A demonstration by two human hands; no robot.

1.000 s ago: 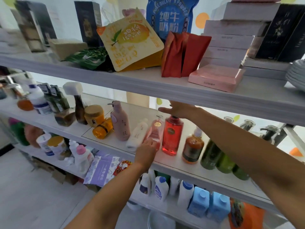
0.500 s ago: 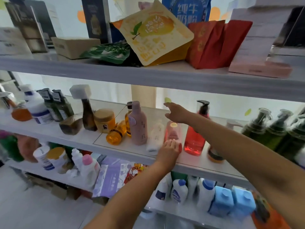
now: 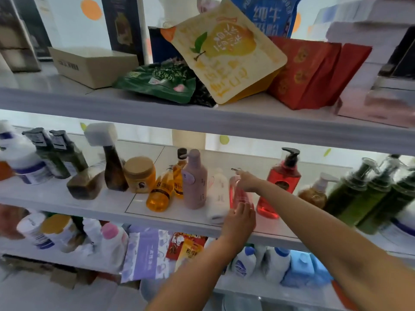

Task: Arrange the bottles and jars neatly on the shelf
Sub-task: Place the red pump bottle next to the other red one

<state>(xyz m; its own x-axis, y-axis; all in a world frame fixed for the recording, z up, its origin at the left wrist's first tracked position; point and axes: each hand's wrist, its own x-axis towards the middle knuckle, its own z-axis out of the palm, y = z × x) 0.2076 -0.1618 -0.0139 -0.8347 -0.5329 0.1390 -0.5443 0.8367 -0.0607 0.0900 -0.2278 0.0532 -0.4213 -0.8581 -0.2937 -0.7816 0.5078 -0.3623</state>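
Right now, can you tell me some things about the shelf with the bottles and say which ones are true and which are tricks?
1. Both hands are at the small pink bottle. True: the left hand is at its base, the right hand near its top.
2. The orange bottle stands straight. False: it leans against the bottles behind it.
3. The red pump bottle has a black pump. True.
4. The jar with the tan lid is on the top shelf. False: it sits on the middle shelf.
5. The green pump bottles are at the left end. False: they are on the right.
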